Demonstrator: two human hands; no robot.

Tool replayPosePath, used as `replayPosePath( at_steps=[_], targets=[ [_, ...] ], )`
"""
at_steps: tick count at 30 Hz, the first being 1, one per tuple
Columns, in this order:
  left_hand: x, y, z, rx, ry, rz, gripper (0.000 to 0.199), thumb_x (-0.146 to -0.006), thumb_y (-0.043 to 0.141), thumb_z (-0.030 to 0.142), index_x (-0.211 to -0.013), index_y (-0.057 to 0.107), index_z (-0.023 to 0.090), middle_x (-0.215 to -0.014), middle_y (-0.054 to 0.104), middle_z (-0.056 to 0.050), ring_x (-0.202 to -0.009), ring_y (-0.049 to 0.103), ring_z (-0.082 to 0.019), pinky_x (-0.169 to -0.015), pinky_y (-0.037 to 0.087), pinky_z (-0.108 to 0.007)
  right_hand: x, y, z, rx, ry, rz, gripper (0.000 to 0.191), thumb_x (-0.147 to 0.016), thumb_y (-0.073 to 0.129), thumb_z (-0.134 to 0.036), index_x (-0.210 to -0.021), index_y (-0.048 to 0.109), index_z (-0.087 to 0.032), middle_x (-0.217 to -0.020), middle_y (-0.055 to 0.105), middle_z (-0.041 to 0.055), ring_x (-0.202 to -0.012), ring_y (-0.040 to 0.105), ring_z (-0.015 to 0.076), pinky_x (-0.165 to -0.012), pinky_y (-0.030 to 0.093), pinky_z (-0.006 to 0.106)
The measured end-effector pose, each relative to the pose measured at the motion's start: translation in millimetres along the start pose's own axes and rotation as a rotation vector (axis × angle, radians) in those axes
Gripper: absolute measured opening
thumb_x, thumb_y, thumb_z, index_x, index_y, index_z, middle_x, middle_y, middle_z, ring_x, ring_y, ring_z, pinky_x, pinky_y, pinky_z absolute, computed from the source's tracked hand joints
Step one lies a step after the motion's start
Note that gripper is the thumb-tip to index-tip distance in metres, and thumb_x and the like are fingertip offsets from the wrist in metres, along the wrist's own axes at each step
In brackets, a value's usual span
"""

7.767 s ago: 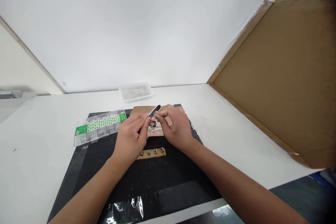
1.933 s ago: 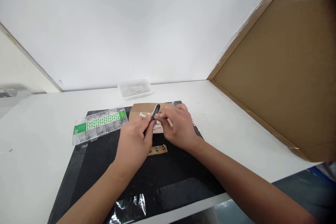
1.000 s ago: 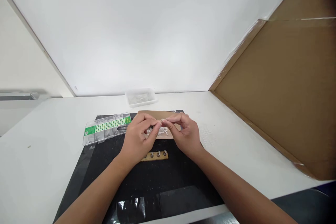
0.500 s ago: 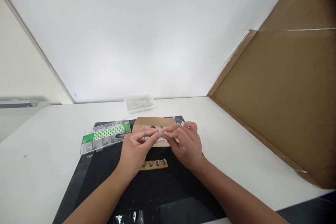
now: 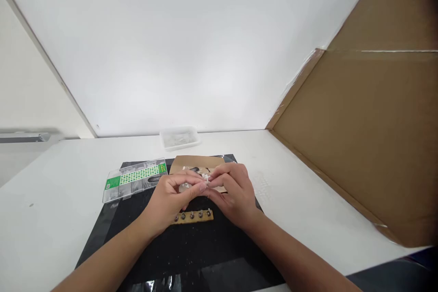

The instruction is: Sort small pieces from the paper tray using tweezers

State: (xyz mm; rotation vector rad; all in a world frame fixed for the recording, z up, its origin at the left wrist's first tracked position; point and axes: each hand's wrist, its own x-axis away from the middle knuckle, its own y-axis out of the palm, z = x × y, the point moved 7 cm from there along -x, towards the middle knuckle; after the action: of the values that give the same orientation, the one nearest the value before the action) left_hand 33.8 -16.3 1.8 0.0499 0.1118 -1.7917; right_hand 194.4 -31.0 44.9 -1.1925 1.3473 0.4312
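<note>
Both hands meet over the black mat (image 5: 191,251), fingertips pinched together. Between them shows a small whitish piece (image 5: 205,177), too small to name. My left hand (image 5: 176,194) pinches it from the left with thumb and fingers. From the right, my right hand (image 5: 232,187) grips it with closed fingers. Behind the fingers lies a brown paper sheet (image 5: 196,161) with small clear bits and a dark object, partly covered by the hands. Nearer to me, a tan strip (image 5: 195,219) carries a row of several small metal balls with clear tips; my left hand hides its left end.
A clear compartment box (image 5: 135,180) with a green label lies at the mat's left back. Against the wall stands a translucent tray (image 5: 180,139) with clear pieces in it. A large cardboard panel (image 5: 369,137) borders the right side of the white table (image 5: 301,219).
Both hands have come slightly nearer, and the fingers have shifted around the whitish piece, which shows more. The whole view has shifted a little with the head.
</note>
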Motion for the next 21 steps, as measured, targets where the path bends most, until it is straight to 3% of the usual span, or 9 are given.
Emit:
replayPosePath(
  at_steps=[3, 5, 7, 10, 14, 17, 21],
  targets=[
    [4.6, -3.9, -6.4, -0.037, -0.086, -0.076, 0.031, -0.093, 0.07, 0.049, -0.092, 0.079, 0.019, -0.103, 0.073, -0.005, -0.049, 0.042, -0.002, -0.044, 0.034, -0.018, 2.3, 6.2, 2.8, -0.055, 0.074, -0.023, 0.033, -0.084, 0.085, -0.031, -0.109, 0.065, -0.022, -0.094, 0.072, 0.0053, -0.094, 0.069, 0.0223, -0.084, 0.051, 0.039],
    [6.5, -5.1, -9.7, -0.063, -0.101, -0.1, 0.033, -0.095, 0.067, 0.05, -0.092, 0.077, 0.018, -0.099, 0.073, -0.004, -0.05, 0.043, -0.003, -0.045, 0.034, -0.018, 4.1, 10.6, -0.8, -0.048, 0.043, -0.063, 0.036, -0.085, 0.084, -0.028, -0.115, 0.065, -0.022, -0.095, 0.073, 0.0049, -0.094, 0.07, 0.0223, -0.084, 0.051, 0.039],
    [6.5, -4.7, -10.9, -0.083, -0.083, -0.116, 0.033, -0.096, 0.067, 0.05, -0.09, 0.075, 0.018, -0.095, 0.073, -0.003, -0.057, 0.05, -0.005, -0.05, 0.04, -0.018, 5.7, 13.0, -5.9, -0.055, -0.013, -0.083, 0.03, -0.086, 0.082, -0.021, -0.112, 0.067, -0.023, -0.095, 0.075, 0.0031, -0.09, 0.071, 0.0201, -0.083, 0.05, 0.038],
    [3.8, -6.9, -9.1, -0.116, -0.03, -0.12, 0.031, -0.097, 0.065, 0.047, -0.087, 0.075, 0.019, -0.093, 0.074, -0.003, -0.08, 0.064, -0.014, -0.072, 0.053, -0.024, 6.8, 15.1, -7.1, -0.109, -0.013, -0.088, 0.027, -0.084, 0.084, -0.017, -0.106, 0.07, -0.022, -0.093, 0.076, 0.0011, -0.085, 0.071, 0.0173, -0.081, 0.05, 0.036],
    [3.7, -23.4, -5.0, -0.272, 0.1, -0.172, 0.027, -0.103, 0.058, 0.041, -0.1, 0.08, 0.025, -0.108, 0.077, -0.005, -0.104, 0.067, -0.021, -0.097, 0.054, -0.039, 6.5, 20.1, 5.7, -0.215, 0.15, -0.108, 0.032, -0.077, 0.091, -0.031, -0.102, 0.074, -0.023, -0.096, 0.072, 0.0029, -0.088, 0.069, 0.0186, -0.082, 0.054, 0.035],
    [15.1, -42.2, -8.3, -0.545, 0.242, -0.239, 0.027, -0.106, 0.051, 0.032, -0.114, 0.077, 0.031, -0.111, 0.077, -0.003, -0.105, 0.063, -0.021, -0.096, 0.053, -0.043, 4.2, 25.0, 14.6, -0.248, 0.244, -0.173, 0.032, -0.076, 0.091, -0.035, -0.101, 0.075, -0.023, -0.098, 0.07, 0.0034, -0.091, 0.069, 0.0195, -0.083, 0.056, 0.035],
    [38.9, -61.7, -13.2, -0.716, 0.41, -0.177, 0.029, -0.104, 0.052, 0.02, -0.126, 0.068, 0.032, -0.119, 0.073, -0.002, -0.11, 0.059, -0.021, -0.097, 0.051, -0.042, -3.7, 35.5, 10.6, -0.276, 0.225, -0.409, 0.034, -0.074, 0.092, -0.036, -0.102, 0.075, -0.026, -0.103, 0.072, 0.0017, -0.099, 0.069, 0.0197, -0.091, 0.055, 0.036]
  ],
)
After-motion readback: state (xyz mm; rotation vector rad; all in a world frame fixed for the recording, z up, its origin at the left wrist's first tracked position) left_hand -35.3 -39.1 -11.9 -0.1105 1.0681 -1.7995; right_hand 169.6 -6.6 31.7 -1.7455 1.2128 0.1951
